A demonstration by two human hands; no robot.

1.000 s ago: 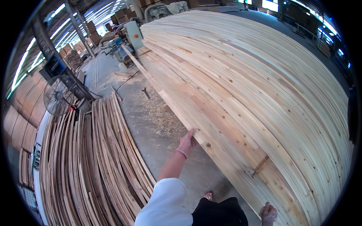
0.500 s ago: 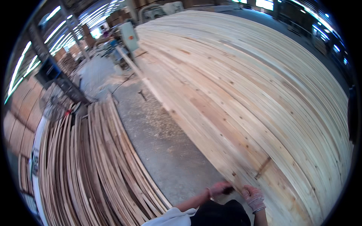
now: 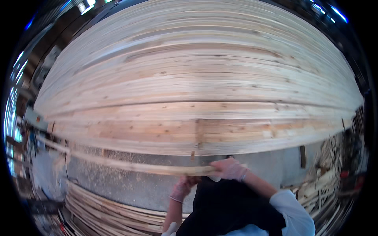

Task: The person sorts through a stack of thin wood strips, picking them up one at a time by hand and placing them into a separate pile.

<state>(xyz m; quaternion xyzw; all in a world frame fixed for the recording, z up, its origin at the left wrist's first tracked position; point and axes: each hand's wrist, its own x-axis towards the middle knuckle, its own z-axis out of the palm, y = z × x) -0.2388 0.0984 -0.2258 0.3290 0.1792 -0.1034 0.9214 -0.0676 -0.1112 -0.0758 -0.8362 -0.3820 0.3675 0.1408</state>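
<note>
A long, pale wooden strip [image 3: 145, 168] runs from my body toward the far left, in front of the stack of boards. Its near end is pinched by my gloved right hand [image 3: 229, 169], thumb and fingers closed round it. Just below the strip, my gloved left hand [image 3: 182, 190] is at its near edge with the fingers curled in. Blur hides whether those fingers grip the strip. Across the strip from me lies the wide stack of pale, knotty boards [image 3: 204, 110], with a short brown crosswise mark near its front edge.
Several rough wooden strips [image 3: 118, 212] are piled behind my left arm. Loose offcuts [image 3: 328, 173] lie in a heap at the right. Sawdust covers part of the grey floor [image 3: 118, 179]. A pale box-shaped cabinet [image 3: 36, 118] stands by the stack's left end.
The view has swung round to the right, so the stack now faces me broadside. Both hands have parted somewhat, and the strip now shows apart from the stack's front edge.
</note>
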